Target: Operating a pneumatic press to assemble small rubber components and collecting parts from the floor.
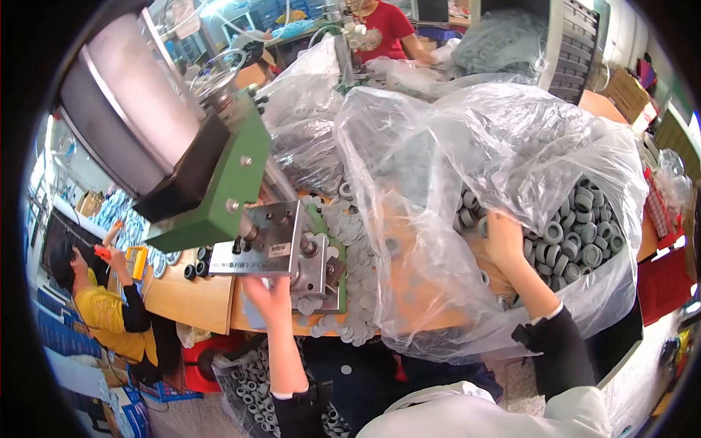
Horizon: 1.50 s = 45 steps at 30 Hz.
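From the head view, the right hand dips among thick grey rings inside a clear plastic bag; most lie at its three o'clock, axes mixed. Whether it grips one, I can't tell. The left hand, farther off, has a green-and-silver metal press at eleven o'clock, fingertips hidden, grasp unclear.
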Tool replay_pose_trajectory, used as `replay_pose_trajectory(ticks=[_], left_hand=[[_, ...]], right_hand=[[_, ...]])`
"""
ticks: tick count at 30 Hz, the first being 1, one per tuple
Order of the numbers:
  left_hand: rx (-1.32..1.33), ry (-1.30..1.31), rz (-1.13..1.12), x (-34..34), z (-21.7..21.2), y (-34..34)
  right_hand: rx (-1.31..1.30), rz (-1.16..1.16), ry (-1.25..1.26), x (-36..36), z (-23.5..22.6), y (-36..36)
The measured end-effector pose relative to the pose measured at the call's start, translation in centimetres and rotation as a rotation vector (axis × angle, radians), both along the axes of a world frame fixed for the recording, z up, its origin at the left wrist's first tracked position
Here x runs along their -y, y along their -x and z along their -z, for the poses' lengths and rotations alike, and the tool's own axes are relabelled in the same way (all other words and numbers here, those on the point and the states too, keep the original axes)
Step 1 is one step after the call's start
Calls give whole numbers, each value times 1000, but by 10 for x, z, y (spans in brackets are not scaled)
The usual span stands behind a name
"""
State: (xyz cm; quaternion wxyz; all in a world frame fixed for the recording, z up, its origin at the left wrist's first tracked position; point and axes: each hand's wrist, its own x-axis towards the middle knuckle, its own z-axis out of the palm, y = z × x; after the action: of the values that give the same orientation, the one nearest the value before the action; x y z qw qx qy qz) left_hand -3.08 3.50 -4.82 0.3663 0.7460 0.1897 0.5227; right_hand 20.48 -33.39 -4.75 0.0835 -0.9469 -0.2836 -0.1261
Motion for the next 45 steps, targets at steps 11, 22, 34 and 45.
replay_pose_trajectory(ticks=[11, 22, 34, 45], left_hand=[[-125, -160, -249, 30, -15, -9], [-781, 145, -757, 29, 130, 226], [-668, -348, -153, -55, 70, 84], [-680, -355, -144, -62, 87, 73]], right_hand=[[-650, -572, -1064, -107, -49, 126], [-626, -773, -877, -229, -54, 151], [-488, -799, -911, -185, -55, 157], [34, 148, -182, 3, 31, 8]])
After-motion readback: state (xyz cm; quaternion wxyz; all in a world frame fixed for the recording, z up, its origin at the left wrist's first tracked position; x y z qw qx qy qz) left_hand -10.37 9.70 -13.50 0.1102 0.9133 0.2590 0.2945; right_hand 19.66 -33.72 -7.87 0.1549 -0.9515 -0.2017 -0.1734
